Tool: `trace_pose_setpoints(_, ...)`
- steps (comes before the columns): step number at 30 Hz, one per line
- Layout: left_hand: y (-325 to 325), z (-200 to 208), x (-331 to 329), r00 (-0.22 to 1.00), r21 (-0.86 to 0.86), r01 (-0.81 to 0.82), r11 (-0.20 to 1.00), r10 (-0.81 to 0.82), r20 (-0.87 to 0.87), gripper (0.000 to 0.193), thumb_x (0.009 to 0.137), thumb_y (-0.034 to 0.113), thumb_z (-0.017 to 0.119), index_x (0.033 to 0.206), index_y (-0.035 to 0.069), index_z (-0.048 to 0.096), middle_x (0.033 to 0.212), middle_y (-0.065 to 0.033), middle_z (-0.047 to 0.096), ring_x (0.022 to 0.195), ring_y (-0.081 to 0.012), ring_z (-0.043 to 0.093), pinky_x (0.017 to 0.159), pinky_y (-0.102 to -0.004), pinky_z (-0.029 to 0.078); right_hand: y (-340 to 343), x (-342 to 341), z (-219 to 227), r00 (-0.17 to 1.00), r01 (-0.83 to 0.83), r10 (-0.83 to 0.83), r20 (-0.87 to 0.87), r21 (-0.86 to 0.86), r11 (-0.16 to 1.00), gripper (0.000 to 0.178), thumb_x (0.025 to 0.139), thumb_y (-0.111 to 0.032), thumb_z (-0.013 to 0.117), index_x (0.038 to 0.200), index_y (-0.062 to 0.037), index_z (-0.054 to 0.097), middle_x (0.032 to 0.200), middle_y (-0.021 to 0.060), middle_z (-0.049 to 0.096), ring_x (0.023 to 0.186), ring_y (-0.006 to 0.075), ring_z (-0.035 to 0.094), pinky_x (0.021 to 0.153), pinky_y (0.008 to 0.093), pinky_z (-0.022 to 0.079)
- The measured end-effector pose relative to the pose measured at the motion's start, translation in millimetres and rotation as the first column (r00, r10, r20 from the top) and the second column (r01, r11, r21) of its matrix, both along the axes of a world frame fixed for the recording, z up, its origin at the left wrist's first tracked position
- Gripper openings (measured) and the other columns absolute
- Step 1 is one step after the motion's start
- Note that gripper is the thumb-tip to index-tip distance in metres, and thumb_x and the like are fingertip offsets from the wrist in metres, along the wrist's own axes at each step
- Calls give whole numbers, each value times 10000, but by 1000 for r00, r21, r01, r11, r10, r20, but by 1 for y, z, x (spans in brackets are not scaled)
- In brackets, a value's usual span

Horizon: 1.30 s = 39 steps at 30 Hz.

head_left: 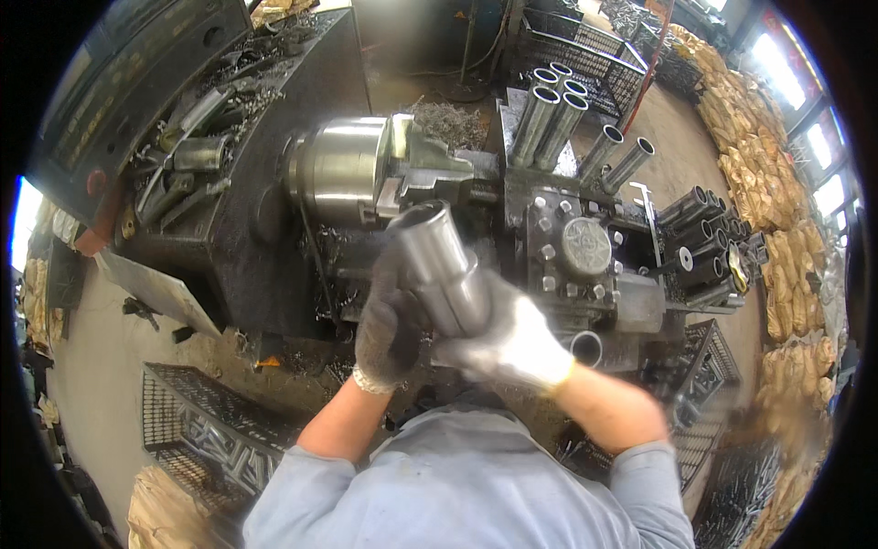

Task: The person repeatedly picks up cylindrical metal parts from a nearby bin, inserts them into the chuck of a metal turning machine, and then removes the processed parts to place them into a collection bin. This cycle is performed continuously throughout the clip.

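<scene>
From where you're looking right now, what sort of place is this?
Probably a metal-machining workshop: there's a lathe-style chuck, a cluster of upright steel tubes, and the metal tube you're holding.

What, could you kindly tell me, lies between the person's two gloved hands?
In the head view, a hollow metal tube lies between the left hand and the right hand, tilted, its open end showing.

Glare from right-hand windows point(779, 71), bent edges
</scene>
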State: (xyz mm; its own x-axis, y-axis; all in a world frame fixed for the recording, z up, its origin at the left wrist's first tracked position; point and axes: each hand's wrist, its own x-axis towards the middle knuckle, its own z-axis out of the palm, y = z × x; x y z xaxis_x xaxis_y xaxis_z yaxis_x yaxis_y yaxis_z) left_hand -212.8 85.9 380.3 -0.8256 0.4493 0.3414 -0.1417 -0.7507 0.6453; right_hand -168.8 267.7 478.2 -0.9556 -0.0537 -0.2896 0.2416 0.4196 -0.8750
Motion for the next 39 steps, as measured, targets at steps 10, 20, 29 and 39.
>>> trace_pose_setpoints(10,-108,-151,25,835,-757,-230,612,523,169,496,1027,301,667,1410,-13,635,1330,-128,703,1213,-229,661,1066,-381,511,154,-206,14,832,-121,550,76,992,46,316,795,-244,816,1059,-76,774,939,203,787,907,369,791,817,476,638)
trace_pose_setpoints(20,-283,-221,89,224,-801,-512,309,949,223,464,1104,564,490,1154,137,664,1023,-50,669,952,-218,612,870,-377,470,131,-250,-50,773,-543,579,260,742,392,709,757,-286,801,1345,61,612,1083,272,763,1005,404,748,885,483,598)
trace_pose_setpoints(29,-310,-192,64,300,-816,-474,331,932,204,471,1135,512,444,810,184,536,679,36,527,562,-147,471,526,-292,398,143,-266,-65,809,-566,515,282,610,555,694,762,-347,875,1293,59,692,1179,268,758,1084,331,742,1004,410,580)
trace_pose_setpoints(39,-287,-152,55,209,-951,-286,-118,961,-182,418,1092,420,592,1257,40,653,1035,-115,701,907,-231,668,729,-386,563,179,-117,22,862,146,33,-506,311,939,625,892,-220,727,1481,-48,613,1312,181,751,1178,233,732,1065,368,539)
